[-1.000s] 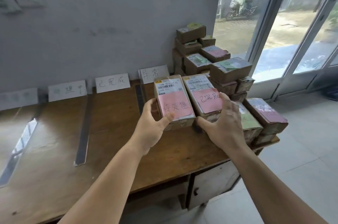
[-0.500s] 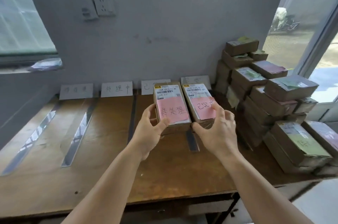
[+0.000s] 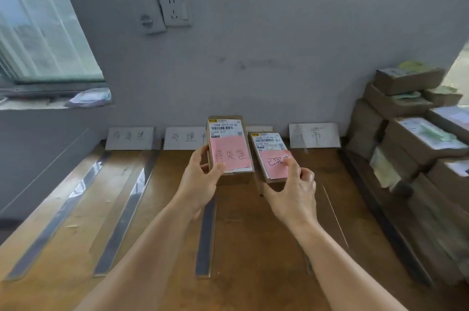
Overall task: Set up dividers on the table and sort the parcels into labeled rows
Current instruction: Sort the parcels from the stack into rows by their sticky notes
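Head view, wooden table (image 3: 253, 247) against a grey wall.

Left hand (image 3: 203, 181) grips a cardboard parcel (image 3: 229, 148) by its near left corner: thumb curled over the top onto the pink note, the other fingers wrapped round the left side. The parcel is held above the table, tilted up toward the camera; its pink note reads 待处理, with a barcode label above it.

Right hand (image 3: 291, 191) holds a second parcel (image 3: 272, 156) — thumb under the near end, index finger pressed on its pink note, which reads 已完 with the last character covered. The remaining fingers are curled at the right edge. This parcel sits lower than the first and just beside it; cannot tell whether its base touches the table.

Dividers: dark strips lie lengthwise on the table — two at the left (image 3: 121, 219), one in the middle (image 3: 206, 234) below the left hand.

White label cards lean against the wall at the table's back edge: a faint one at far left (image 3: 130, 137), 处理中 (image 3: 186, 137) next to it, one at right (image 3: 314, 135). One more is mostly hidden behind the parcels.

A stack of parcels (image 3: 418, 133) with green and pink notes fills the table's right end.
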The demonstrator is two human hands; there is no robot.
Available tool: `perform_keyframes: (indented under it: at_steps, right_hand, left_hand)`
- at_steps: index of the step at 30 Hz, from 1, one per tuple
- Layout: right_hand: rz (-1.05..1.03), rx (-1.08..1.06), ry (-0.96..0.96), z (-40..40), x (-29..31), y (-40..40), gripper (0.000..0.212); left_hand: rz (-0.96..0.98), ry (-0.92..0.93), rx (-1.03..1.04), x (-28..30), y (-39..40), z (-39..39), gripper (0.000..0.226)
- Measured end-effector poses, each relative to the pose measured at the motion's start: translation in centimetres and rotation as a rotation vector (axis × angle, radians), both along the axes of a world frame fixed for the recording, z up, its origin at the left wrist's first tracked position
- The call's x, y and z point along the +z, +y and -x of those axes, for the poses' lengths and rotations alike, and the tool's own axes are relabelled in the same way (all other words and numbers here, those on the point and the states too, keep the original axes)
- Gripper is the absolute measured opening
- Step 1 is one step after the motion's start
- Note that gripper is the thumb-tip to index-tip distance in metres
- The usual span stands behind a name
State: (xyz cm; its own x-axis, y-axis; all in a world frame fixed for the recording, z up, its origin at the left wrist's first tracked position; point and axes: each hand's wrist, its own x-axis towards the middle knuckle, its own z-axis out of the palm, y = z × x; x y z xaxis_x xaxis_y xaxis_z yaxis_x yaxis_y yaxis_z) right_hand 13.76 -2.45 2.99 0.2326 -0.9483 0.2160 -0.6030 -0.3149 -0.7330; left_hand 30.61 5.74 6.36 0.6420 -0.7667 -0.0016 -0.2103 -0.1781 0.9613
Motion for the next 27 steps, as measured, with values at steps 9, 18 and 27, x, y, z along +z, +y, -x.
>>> perform_keyframes:
  at_steps: [9, 18, 27]
  right_hand:
    - [-0.158, -0.003, 0.162, -7.2, -5.0, -5.7, 0.077]
    - [-0.237, 0.081, 0.337, -12.6, -9.5, -8.0, 0.079]
    - [-0.19, 0.137, 0.437, -14.6, -11.1, -8.9, 0.081]
  left_hand:
    - [0.001, 0.075, 0.095, -0.9, -3.0, -5.8, 0.052]
    - [0.012, 0.167, 0.116, -2.6, -3.2, -9.6, 0.055]
    - [0.001, 0.226, 0.121, -4.0, -4.0, -11.7, 0.053]
